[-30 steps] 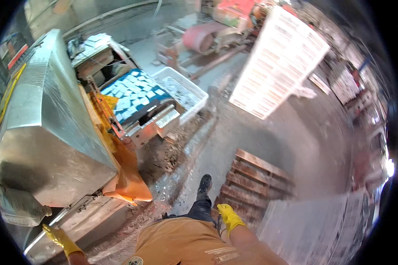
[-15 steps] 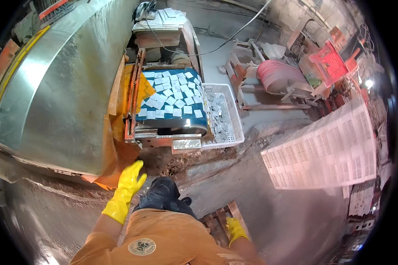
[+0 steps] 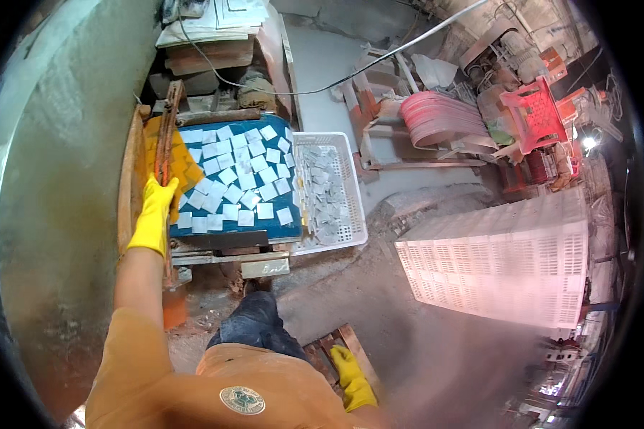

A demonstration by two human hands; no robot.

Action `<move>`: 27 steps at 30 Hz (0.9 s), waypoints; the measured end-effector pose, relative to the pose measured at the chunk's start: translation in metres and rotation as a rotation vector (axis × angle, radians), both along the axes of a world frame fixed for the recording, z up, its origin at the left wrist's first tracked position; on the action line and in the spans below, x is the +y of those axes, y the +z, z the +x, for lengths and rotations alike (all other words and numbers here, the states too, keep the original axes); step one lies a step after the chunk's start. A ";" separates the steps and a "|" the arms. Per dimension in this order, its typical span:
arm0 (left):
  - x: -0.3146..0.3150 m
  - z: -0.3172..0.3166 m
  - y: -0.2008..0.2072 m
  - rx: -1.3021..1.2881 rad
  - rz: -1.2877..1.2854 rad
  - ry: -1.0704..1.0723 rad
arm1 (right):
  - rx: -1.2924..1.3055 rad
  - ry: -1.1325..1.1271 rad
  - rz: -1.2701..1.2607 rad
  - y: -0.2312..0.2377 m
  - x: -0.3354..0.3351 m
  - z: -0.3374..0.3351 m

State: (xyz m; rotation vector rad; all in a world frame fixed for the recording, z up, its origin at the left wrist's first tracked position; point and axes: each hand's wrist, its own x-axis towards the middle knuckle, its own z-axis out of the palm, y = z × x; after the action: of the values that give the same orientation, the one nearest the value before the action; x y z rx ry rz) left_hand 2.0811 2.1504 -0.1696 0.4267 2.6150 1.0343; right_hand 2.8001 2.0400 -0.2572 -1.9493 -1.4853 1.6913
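Note:
Many small pale square tiles (image 3: 240, 163) lie scattered over a blue conveyor belt (image 3: 293, 230). My left hand (image 3: 152, 214), in a yellow rubber glove, is at the rusty metal bar (image 3: 169, 136) along the belt's left side, its fingers closed around it. A yellow-orange flap (image 3: 166, 149) hangs beside that bar and reaches over the belt's left edge. My right hand (image 3: 350, 377), also gloved in yellow, hangs low at my right side above a wooden pallet (image 3: 361, 350). Its fingers are loosely bent and slightly apart, with nothing visible in them.
A white plastic crate (image 3: 358, 207) holding grey tile pieces stands against the belt's right side. Stacked white crates (image 3: 501, 257) rise at the right. Farther back are pink-red round pieces (image 3: 436, 118) and a red crate (image 3: 537, 114). A large metal housing (image 3: 57, 179) fills the left.
My left hand has moved forward from beside my leg onto the rusty bar. The view has come closer to the belt. My right hand stays low over the pallet.

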 end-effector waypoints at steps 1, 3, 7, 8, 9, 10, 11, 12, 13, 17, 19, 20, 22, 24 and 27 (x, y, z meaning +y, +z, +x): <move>0.008 -0.011 -0.002 -0.090 -0.040 0.013 | 0.049 -0.065 -0.096 0.035 0.004 -0.023; 0.028 -0.025 0.010 -0.324 -0.149 0.078 | 0.022 -0.121 -0.207 0.064 0.006 -0.037; 0.016 -0.066 -0.054 -0.004 -0.448 0.110 | -0.058 -0.170 -0.262 0.013 0.018 0.033; 0.030 -0.052 -0.036 0.038 -0.415 0.096 | -0.107 -0.113 -0.242 0.014 0.030 0.036; 0.037 -0.038 -0.018 0.074 -0.386 0.087 | -0.162 -0.048 -0.225 0.020 0.044 0.036; 0.041 -0.033 -0.009 0.119 -0.357 0.077 | -0.200 -0.095 -0.231 0.035 0.060 0.020; 0.041 -0.038 -0.021 0.119 -0.268 0.095 | -0.233 -0.141 -0.240 0.060 0.082 -0.008; 0.038 -0.043 -0.026 0.111 -0.231 0.070 | -0.216 -0.108 -0.219 0.071 0.105 -0.033; 0.033 -0.047 -0.030 0.102 -0.195 0.053 | -0.200 -0.069 -0.196 0.079 0.125 -0.051; 0.042 -0.029 -0.033 0.040 -0.261 0.124 | -0.199 0.190 -0.201 0.062 0.211 -0.120; 0.043 -0.031 -0.015 0.055 -0.368 0.188 | -0.120 0.293 -0.185 0.069 0.259 -0.187; 0.048 -0.026 -0.008 0.045 -0.419 0.213 | -0.096 0.338 -0.175 0.081 0.285 -0.219; 0.054 -0.027 0.000 0.026 -0.495 0.199 | -0.041 0.422 -0.132 0.092 0.336 -0.289; 0.050 -0.028 -0.005 0.038 -0.446 0.178 | 0.149 0.403 -0.137 0.115 0.379 -0.369; 0.031 -0.019 -0.033 0.039 -0.353 0.196 | 0.392 0.644 -0.103 0.161 0.449 -0.490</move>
State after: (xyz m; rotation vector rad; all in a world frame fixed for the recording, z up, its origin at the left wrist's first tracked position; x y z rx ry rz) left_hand 2.0620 2.1812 -0.2027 0.1105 2.8401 0.5982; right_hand 2.3100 2.4887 -0.0964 -1.1128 -2.0061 2.2599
